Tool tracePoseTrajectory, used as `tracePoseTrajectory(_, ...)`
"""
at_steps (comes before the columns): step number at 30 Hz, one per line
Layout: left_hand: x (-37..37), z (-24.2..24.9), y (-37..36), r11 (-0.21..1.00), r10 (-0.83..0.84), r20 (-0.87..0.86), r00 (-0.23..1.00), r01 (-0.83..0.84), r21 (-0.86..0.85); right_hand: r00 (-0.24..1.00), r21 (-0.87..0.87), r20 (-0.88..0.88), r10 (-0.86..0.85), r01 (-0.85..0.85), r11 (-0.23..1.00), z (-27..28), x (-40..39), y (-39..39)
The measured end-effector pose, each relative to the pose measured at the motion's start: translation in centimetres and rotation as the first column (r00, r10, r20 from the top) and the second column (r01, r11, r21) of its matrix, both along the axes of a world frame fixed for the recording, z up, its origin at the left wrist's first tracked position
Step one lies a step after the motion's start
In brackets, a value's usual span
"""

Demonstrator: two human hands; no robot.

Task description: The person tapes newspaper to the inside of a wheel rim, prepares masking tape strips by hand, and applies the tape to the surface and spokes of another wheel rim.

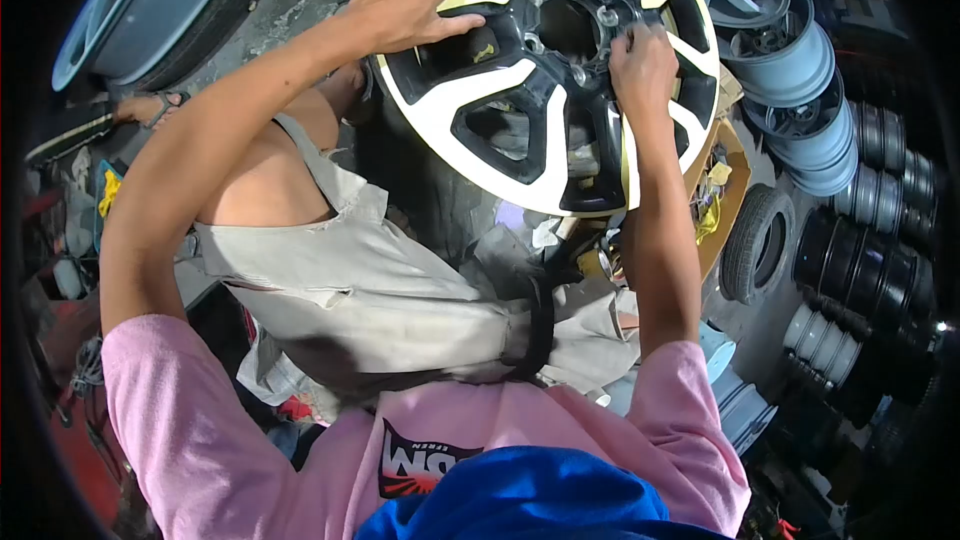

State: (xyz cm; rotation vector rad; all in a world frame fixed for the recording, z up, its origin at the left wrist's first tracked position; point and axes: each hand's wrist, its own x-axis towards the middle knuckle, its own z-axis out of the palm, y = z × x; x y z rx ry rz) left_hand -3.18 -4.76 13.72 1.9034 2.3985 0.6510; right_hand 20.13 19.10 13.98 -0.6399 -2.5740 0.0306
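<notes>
A black wheel rim [480, 165] with pale yellowish-white spoke faces lies in front of me, its hub and bolt holes towards the top of the view. My left hand [418, 8] is on its left side, thumb stretched along a spoke and fingers bent over it, gripping the spoke area. By the hub, my right hand [645, 65] is closed with curled fingers against the rim. Its fingertips are partly hidden, and whatever they pinch is not visible. A thin yellowish strip edges the spoke under my right forearm.
Stacked silver rims [790, 70] stand at the right, with dark rims [860, 260] beyond. A tire [758, 245] leans beside a cardboard box [735, 175] of scraps. At upper left is a large rim [150, 10]. A person's sandalled foot [150, 108] shows at left.
</notes>
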Motion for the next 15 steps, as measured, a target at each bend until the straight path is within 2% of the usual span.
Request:
tracePoseTrajectory(3,-0.3,-0.3,0.2,0.999,-0.015,-0.054,0.998,0.017,0.035,0.999,0.021,-0.037,0.018,-0.017,1.000,-0.5,-0.7,1.0)
tracePoseTrajectory(5,-0.3,0.3,0.0,0.997,-0.032,-0.040,0.999,0.035,0.064,0.998,-0.037,-0.058,0.009,-0.011,0.999,-0.5,0.0,0.7)
tracePoseTrajectory(7,-0.1,1.1,-0.2,0.999,-0.023,0.023,0.999,0.024,-0.024,0.995,-0.099,0.062,-0.077,0.082,0.992,0.5,0.6,-0.4)
tracePoseTrajectory(10,-0.2,-0.2,0.1,0.998,-0.017,-0.082,0.997,0.022,0.065,0.999,-0.062,0.037,-0.007,0.009,0.998,0.5,-0.2,1.0)
tracePoseTrajectory(11,-0.2,-0.3,0.3,0.997,-0.027,-0.087,0.996,0.033,0.066,0.999,-0.043,-0.027,0.017,-0.018,0.999,0.3,-0.7,1.2)
tracePoseTrajectory(13,-0.1,0.8,0.1,1.000,-0.027,-0.044,0.999,0.027,-0.006,1.000,-0.026,-0.025,-0.007,0.006,1.000,0.0,-0.8,1.0)
tracePoseTrajectory(15,0.1,1.5,-0.1,0.998,-0.031,0.017,0.999,0.032,-0.046,0.996,-0.075,0.069,-0.056,0.061,0.995,0.4,0.2,0.5)
